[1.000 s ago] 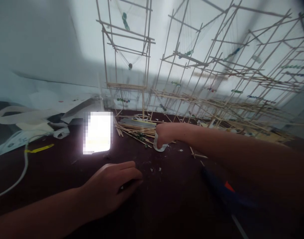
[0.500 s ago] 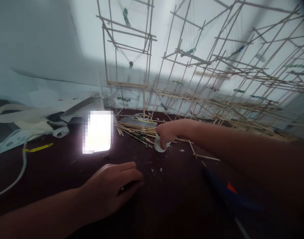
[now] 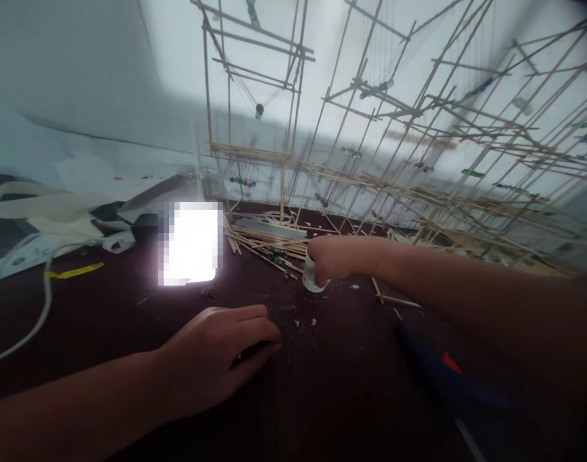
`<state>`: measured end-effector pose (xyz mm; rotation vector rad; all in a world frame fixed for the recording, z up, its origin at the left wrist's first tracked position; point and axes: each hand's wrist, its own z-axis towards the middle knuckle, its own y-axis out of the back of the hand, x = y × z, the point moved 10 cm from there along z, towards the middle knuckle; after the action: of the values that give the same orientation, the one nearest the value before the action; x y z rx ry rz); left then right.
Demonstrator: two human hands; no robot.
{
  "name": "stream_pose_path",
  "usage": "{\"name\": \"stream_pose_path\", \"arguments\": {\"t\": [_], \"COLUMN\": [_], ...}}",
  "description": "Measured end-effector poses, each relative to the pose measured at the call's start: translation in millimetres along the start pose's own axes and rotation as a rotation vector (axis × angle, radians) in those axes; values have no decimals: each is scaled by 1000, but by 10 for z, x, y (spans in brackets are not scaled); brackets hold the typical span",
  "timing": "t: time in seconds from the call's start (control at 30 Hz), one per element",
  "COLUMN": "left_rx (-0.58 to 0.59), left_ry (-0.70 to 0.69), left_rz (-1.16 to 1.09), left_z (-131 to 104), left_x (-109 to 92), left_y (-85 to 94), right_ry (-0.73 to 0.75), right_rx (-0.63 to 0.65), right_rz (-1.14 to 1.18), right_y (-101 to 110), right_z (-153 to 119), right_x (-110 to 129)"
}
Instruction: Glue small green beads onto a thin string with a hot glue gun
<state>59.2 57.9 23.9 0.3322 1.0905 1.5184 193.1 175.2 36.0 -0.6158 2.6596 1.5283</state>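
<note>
Head view: the white cup stands on the dark table, touching the right hand; whether that hand grips it, I cannot tell. It is beyond the left hand, which is curled narrow, any contents unclear. Sticks and beads lie left of the cup; stick frames stand before a pale wall.

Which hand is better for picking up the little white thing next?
Probably the right hand: its fingers are on the white thing. The left hand rests on the table, apart from it.
</note>
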Motion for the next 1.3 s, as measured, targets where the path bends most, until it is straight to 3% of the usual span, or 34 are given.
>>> {"name": "stream_pose_path", "arguments": {"t": [0.3, 0.8, 1.3], "left_rx": [-5, -30, -61], "left_ry": [10, -9, -26], "left_rz": [-16, -17, -18], "left_z": [-10, -11, -4], "left_x": [43, 34, 26], "left_y": [-19, -11, -1], "right_ry": [37, 116, 139], "right_rx": [-72, -55, -232], "right_rz": [-6, 23, 293], "right_y": [85, 81, 356], "right_z": [-105, -49, -269], "right_x": [-22, -12, -77]}}
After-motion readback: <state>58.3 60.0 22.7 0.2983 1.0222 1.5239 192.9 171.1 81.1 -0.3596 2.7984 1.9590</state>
